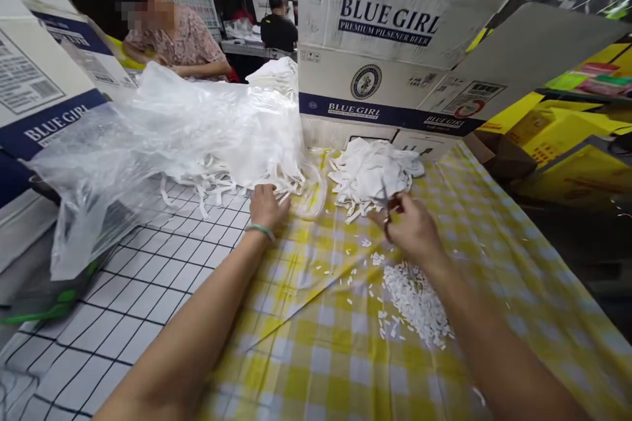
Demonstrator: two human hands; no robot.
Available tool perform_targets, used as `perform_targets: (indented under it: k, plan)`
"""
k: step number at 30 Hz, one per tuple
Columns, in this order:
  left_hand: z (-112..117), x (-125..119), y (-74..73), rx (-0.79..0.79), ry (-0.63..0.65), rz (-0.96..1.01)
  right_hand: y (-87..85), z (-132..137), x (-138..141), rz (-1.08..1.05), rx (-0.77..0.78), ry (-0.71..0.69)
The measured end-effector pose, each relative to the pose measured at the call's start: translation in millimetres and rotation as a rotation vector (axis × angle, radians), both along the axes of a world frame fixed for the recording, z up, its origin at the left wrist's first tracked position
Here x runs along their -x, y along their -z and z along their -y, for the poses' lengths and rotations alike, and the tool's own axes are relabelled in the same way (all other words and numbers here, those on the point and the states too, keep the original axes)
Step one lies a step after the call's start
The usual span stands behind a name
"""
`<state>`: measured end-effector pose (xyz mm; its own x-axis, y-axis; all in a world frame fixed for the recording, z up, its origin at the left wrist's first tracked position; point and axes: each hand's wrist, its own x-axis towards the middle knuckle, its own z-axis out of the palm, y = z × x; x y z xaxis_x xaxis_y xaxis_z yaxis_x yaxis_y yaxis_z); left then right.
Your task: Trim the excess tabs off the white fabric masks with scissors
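Observation:
My left hand [267, 208], a pale green bangle at its wrist, reaches the near edge of a heap of white fabric pieces with straps [276, 177]. Its fingers are curled round a strap end there, partly hidden by the hand. A clear plastic bag [212, 112] covers most of this heap. In my right hand [412, 223] is a pair of small scissors [386, 210], blades pointing away from me. Just beyond the scissors lies a smaller pile of white fabric pieces [372, 168]. Many small white clippings [415, 302] are scattered beside my right forearm.
A yellow checked cloth [316, 355] covers the table's right part, a black-and-white grid cloth [162, 283] the left. A large carton [365, 79] stands behind the pile, another carton [49, 79] at left. Two people sit beyond; yellow boxes [557, 138] are at right.

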<state>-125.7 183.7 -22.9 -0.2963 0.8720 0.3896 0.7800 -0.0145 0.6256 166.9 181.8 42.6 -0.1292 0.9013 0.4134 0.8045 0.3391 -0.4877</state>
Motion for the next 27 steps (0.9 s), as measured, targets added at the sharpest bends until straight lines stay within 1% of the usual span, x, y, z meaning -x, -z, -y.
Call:
perform_targets:
  k: [1,3,4,5,6,7,9,10,11,12,13,14,15,17,20,22,23,25,26,27]
  plan:
    - [-2,12,2.7,0.030,0.011,-0.032,8.3,14,14,-0.023,0.059,-0.070]
    - [1,26,0.8,0.057,0.072,-0.096,18.5,34,44,-0.087,0.163,-0.181]
    - [9,28,-2.3,0.051,0.105,-0.125,21.6,42,58,-0.137,0.230,-0.216]
    - [22,27,-5.9,0.035,0.135,-0.150,24.3,49,71,-0.212,0.320,-0.242]
    - [41,24,-9.2,0.013,0.161,-0.168,27.0,57,83,-0.317,0.438,-0.267]
    - [65,19,-11.8,-0.008,0.186,-0.180,30.0,65,94,-0.452,0.584,-0.294]
    - [123,5,-13.9,-0.042,0.245,-0.186,37.2,84,112,-0.772,0.888,-0.343]
    - [154,-4,-13.6,-0.053,0.284,-0.180,41.1,94,119,-0.926,1.009,-0.357]
    - [183,-13,-12.7,-0.079,0.339,-0.166,44.8,105,125,-1.051,1.093,-0.358]
    - [209,-21,-11.6,-0.103,0.413,-0.126,48.2,115,129,-1.139,1.141,-0.342]
    - [231,-28,-10.6,-0.096,0.459,-0.065,51.0,125,132,-1.190,1.157,-0.317]
    - [247,-33,-10.0,-0.067,0.500,0.022,53.2,134,134,-1.210,1.154,-0.288]
    - [257,-37,-10.0,-0.011,0.520,0.138,54.8,143,135,-1.214,1.142,-0.257]
    - [262,-38,-11.6,0.141,0.472,0.427,56.4,162,133,-1.198,1.118,-0.206]
    - [247,-36,-15.2,0.369,0.350,0.886,57.8,193,127,-1.158,1.090,-0.186]
    - [237,-37,-16.4,0.495,0.339,1.161,59.0,212,122,-1.115,1.051,-0.218]
    - [234,-38,-16.6,0.529,0.334,1.280,59.2,220,118,-1.074,1.037,-0.254]
    - [234,-39,-17.1,0.520,0.272,1.450,57.4,225,110,-0.932,0.992,-0.331]
    - [236,-39,-17.9,0.494,0.229,1.492,55.1,222,105,-0.840,0.932,-0.348]
    - [240,-37,-19.3,0.478,0.200,1.513,52.0,215,102,-0.752,0.842,-0.352]
